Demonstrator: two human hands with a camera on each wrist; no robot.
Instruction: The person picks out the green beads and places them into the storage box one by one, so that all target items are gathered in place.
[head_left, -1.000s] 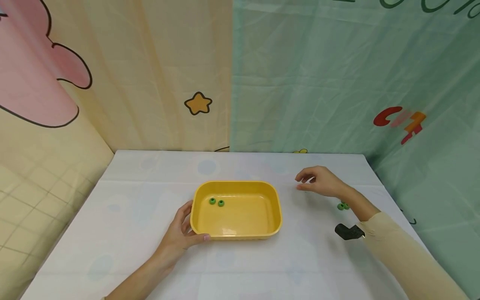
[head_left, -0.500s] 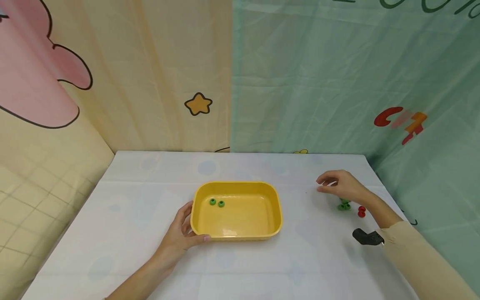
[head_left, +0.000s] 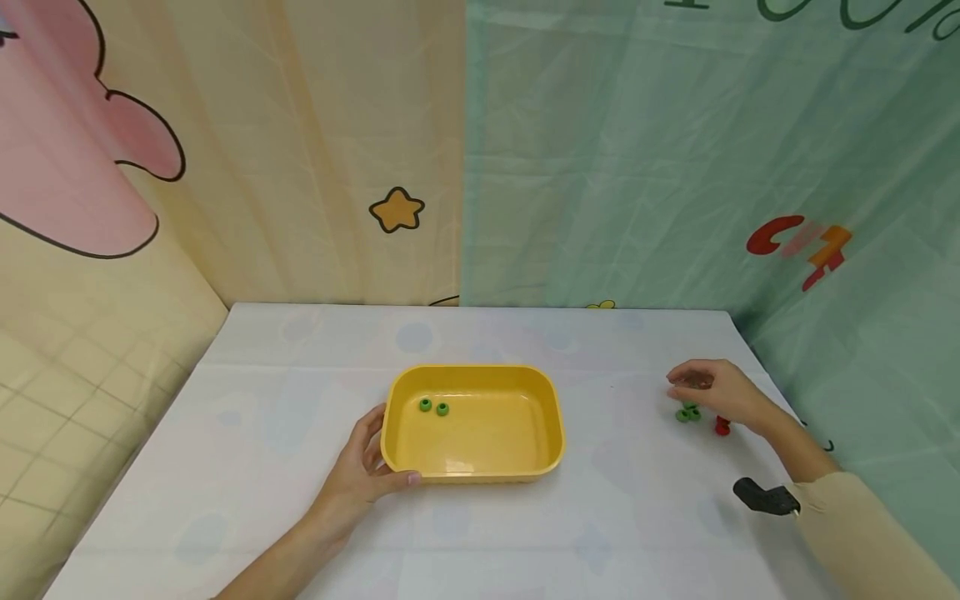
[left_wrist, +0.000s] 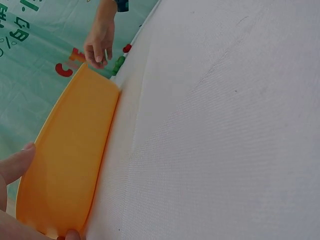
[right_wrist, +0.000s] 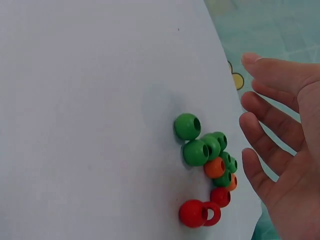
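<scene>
A yellow plastic tray (head_left: pixel 487 437) stands on the table with two small green beads (head_left: pixel 442 409) inside, toward its left. My left hand (head_left: pixel 348 483) grips the tray's left end, thumb along the front side. The left wrist view shows the tray's outer wall (left_wrist: pixel 70 160) close to that hand. On the right, my right hand (head_left: pixel 723 392) hovers just over a cluster of beads, fingers loosely bent and apart, holding nothing. In the right wrist view the cluster has several green beads (right_wrist: pixel 188 126), orange beads (right_wrist: pixel 214 167) and red beads (right_wrist: pixel 193 214) with wide holes.
A white cloth with pale dots covers the table (head_left: pixel 225 467). Patterned curtains (head_left: pixel 600 167) hang behind it and at both sides. A black wrist mount (head_left: pixel 765 497) sticks out from the right sleeve (head_left: pixel 862 525).
My right hand has moved right and toward me, from beside the tray to above the bead cluster. Red beads have come into sight beneath it. The left hand and tray stay put.
</scene>
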